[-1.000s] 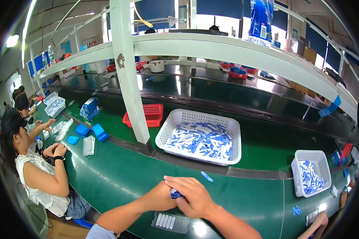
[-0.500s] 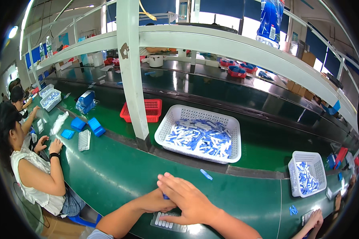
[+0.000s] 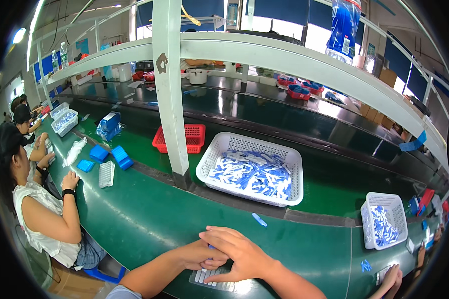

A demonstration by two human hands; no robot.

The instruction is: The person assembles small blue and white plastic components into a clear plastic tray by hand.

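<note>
My left hand [image 3: 197,255] is curled closed at the near edge of the green table. A bit of a small blue plastic piece [image 3: 211,246] peeks out of it; the rest is hidden. My right hand [image 3: 242,254] lies over the left one, its fingers stretched out and thumb pointing down. Below both hands is a clear plastic blister tray [image 3: 229,286] with several white slim pieces in its slots, partly covered by my hands. One loose blue-and-white piece [image 3: 259,219] lies on the table ahead of my right hand.
A white basket [image 3: 299,172] heaped with blue-and-white pieces stands ahead, beside a red basket [image 3: 195,138] and a pale post [image 3: 169,99]. A smaller white basket [image 3: 368,219] is at right. Co-workers [image 3: 47,209] sit at left; another person's hands [image 3: 391,280] work at lower right.
My right hand has shifted slightly lower over my left, its fingers covering the left knuckles. The view has tilted a little. At left, a co-worker's hand has moved off the table.
</note>
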